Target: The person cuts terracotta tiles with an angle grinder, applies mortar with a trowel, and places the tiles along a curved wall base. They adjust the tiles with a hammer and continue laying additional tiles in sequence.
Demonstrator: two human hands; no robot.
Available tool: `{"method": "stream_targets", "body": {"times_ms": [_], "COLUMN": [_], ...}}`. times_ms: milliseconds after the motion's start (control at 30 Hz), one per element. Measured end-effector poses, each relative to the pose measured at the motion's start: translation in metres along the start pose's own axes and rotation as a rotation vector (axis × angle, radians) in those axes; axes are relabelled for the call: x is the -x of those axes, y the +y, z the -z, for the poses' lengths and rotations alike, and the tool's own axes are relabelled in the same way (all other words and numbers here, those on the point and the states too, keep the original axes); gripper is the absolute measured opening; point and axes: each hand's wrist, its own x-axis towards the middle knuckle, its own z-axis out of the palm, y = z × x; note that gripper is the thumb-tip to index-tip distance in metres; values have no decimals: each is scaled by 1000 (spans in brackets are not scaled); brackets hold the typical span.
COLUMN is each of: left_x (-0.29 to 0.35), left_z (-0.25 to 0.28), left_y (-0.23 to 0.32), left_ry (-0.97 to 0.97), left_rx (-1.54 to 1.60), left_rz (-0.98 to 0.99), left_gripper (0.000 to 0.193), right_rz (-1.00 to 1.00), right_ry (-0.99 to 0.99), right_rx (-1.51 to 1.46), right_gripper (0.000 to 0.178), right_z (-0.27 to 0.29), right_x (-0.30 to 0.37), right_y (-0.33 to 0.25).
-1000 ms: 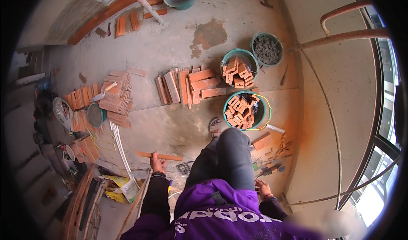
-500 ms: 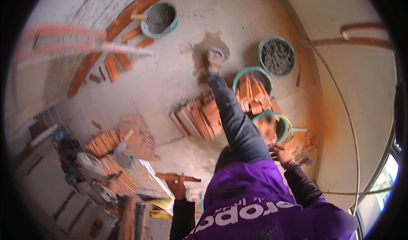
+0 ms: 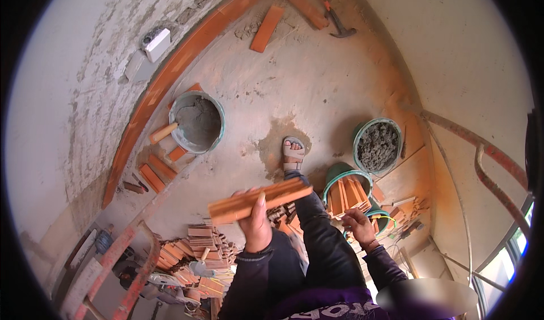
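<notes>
My left hand (image 3: 258, 225) is closed round long, narrow terracotta brick tiles (image 3: 283, 193), which seem to be stacked together, thumb on the near side. They are held level across my body, just below my sandalled foot (image 3: 293, 151) in the view. My right hand (image 3: 359, 227) has nothing visible in it, its fingers loosely bent and apart. Just beyond it is a green bucket (image 3: 333, 171) packed with upright brick tiles (image 3: 347, 196). Another green bucket (image 3: 389, 221), with a yellow handle, lies to its right, partly hidden.
A bucket of wet mortar (image 3: 222, 128) with a wooden-handled tool (image 3: 163, 133) stands left. A bucket of grey rubble-like mix (image 3: 355, 141) is at right. Loose tiles (image 3: 267, 29) and a hammer (image 3: 341, 32) lie far off. Red metal bars (image 3: 496, 150) cross both sides; tile piles (image 3: 207, 242) sit lower left.
My left hand has come up and inward with the brick tiles, from low at the left to in front of my legs. The view has shifted, showing more wall and far floor.
</notes>
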Motion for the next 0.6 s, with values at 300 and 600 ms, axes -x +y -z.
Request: {"method": "stream_targets", "body": {"times_ms": [300,600], "left_x": [-98,-199], "left_z": [-137,-173], "left_y": [32,-52], "left_ry": [77,173], "left_rx": [220,-28], "left_rz": [209,205], "left_gripper": [33,37], "right_rz": [573,1213], "right_ry": [72,-337], "right_rx": [45,1063], "right_gripper": [28,54], "right_z": [-57,-197], "right_x": [-44,-89], "right_y": [-250,-486]}}
